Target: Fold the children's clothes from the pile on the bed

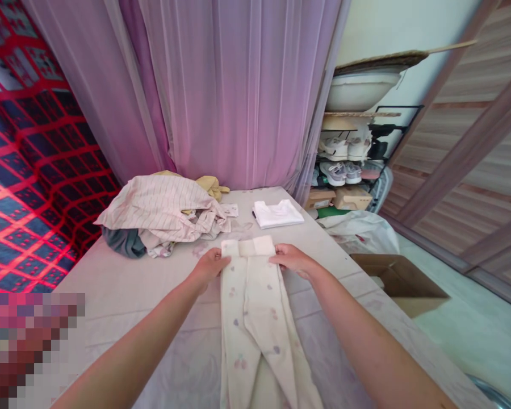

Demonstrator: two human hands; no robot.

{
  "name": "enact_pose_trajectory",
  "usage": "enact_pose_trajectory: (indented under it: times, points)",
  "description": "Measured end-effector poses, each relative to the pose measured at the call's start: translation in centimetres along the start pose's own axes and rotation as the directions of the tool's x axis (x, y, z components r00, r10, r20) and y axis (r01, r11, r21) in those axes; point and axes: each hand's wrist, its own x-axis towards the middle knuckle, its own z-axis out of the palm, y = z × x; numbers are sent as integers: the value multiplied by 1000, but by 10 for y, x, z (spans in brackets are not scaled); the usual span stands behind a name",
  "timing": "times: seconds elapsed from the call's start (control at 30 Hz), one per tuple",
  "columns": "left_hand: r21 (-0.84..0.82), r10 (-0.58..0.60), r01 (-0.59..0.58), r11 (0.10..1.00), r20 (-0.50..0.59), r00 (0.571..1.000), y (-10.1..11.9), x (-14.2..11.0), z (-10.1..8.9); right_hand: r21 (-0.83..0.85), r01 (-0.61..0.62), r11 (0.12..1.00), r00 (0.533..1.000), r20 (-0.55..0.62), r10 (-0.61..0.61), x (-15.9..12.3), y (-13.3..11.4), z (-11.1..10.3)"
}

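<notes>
A cream pair of pants (255, 301) with a small heart and cherry print lies lengthwise on the covered bed (187, 335), waistband away from me. My left hand (209, 267) pinches the left edge just below the waistband. On the opposite edge, my right hand (296, 260) grips the fabric between thumb and fingers. The legs run toward me and overlap partly, their ends cut off by the bottom of the view. Beyond the waistband sits a folded white shirt (278, 214).
Rumpled clothes, with a pink striped garment (162, 204) on top, are heaped at the far left. Purple curtains (238, 102) hang behind. To the right stand a shoe rack (349, 170) and an open cardboard box (402, 284) on the floor.
</notes>
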Motion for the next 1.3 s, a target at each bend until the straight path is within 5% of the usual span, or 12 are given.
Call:
enact_pose_trajectory:
  times: [0.23,0.5,0.7,0.87,1.13,1.3]
  points:
    - [-113,21,-22,993,-14,1000,37,76,-1,167,87,982,991,-116,-68,58,-17,-22]
    - [-167,-28,33,985,29,999,12,101,6,229,121,966,990,-99,-100,82,8,-20]
    - [-221,87,-61,973,109,990,19,92,-7,188,253,949,965,-110,-236,68,3,-22]
    - [-142,305,-275,951,277,911,22,68,-12,-61,344,937,930,-116,-349,53,12,-18]
    - [72,351,-406,911,380,856,1,34,-12,-410,528,743,779,-115,-617,24,30,-10]
    - [297,485,-601,742,379,788,-19,32,-20,-562,538,628,728,-66,-682,7,44,-7]
